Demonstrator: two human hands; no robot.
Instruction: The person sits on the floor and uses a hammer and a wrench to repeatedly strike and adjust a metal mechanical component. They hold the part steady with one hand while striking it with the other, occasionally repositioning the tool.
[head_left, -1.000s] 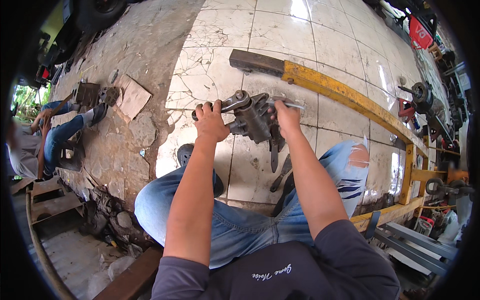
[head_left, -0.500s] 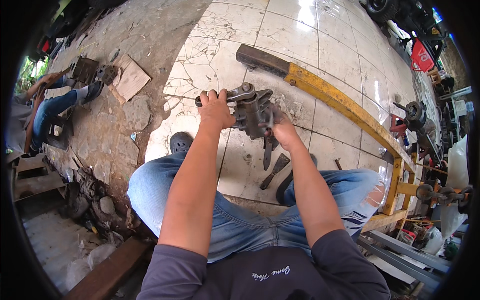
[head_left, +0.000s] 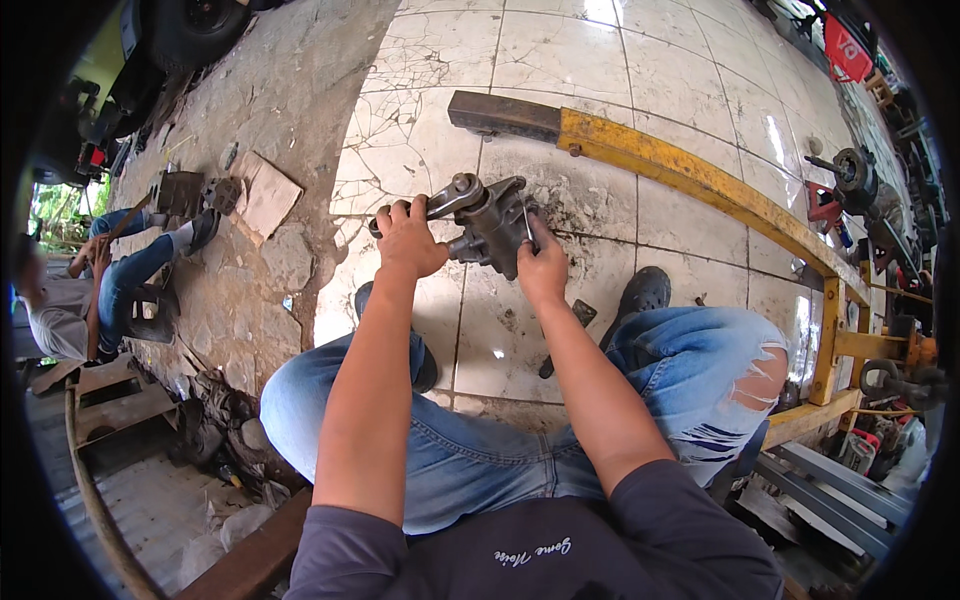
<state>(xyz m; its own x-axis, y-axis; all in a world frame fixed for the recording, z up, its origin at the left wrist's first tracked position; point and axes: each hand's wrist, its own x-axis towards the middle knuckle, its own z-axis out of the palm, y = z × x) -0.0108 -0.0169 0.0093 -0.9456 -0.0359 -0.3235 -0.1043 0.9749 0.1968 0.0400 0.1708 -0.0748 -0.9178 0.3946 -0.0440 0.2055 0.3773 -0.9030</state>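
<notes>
A grey metal steering gearbox (head_left: 492,232) with a thick lever arm (head_left: 440,203) bolted on its top rests on the tiles between my feet. My left hand (head_left: 408,238) is closed over the lever arm, its fingers wrapped across the far side. Close to the housing's right side, my right hand (head_left: 543,262) grips a thin metal tool (head_left: 528,222). The tool's tip points up along the casting; its handle is hidden in my palm, so its exact kind is unclear. Partly behind my right forearm, a flat scraper (head_left: 582,314) lies on the floor.
Beyond the gearbox, a yellow steel beam (head_left: 680,190) with a dark end curves toward an upright frame at right. Cardboard (head_left: 266,195) lies on the rough ground at left, near a seated person (head_left: 75,300). Dark grime marks the tiles around the gearbox.
My right hand has stopped blurring and now holds the thin tool against the housing. The gearbox has tilted slightly. My right knee and shoe have shifted outward, and the view has moved.
</notes>
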